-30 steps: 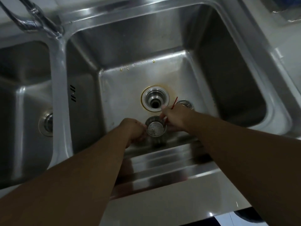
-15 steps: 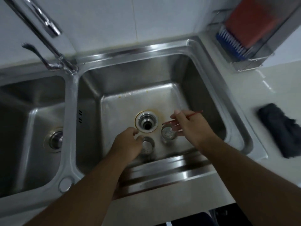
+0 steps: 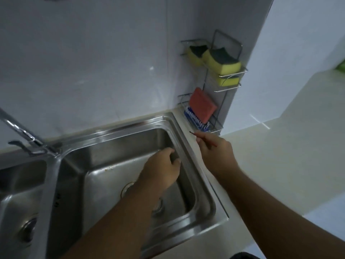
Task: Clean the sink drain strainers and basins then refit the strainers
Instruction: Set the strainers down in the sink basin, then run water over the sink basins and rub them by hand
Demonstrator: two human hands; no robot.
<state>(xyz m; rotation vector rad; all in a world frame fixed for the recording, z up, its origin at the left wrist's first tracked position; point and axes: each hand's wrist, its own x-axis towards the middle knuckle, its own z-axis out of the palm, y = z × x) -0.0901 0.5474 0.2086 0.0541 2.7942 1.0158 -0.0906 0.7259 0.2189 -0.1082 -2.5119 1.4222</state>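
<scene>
A round steel strainer (image 3: 158,208) lies on the right basin's (image 3: 112,146) brushed floor, just beside the drain ring (image 3: 128,187). Your left hand (image 3: 160,171) curls above it; I cannot tell whether its grip encloses anything. Your right hand (image 3: 214,152) pinches a thin red stick (image 3: 193,133) pen-style over the pale worktop (image 3: 280,165), probably for poking clogged holes.

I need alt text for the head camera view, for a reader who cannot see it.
A person's right hand holds a thin red stick above the counter beside a steel double sink, near a wire rack with sponges and a blue brush. The left hand hovers over the right basin with fingers curled; what it holds is unclear.
</scene>
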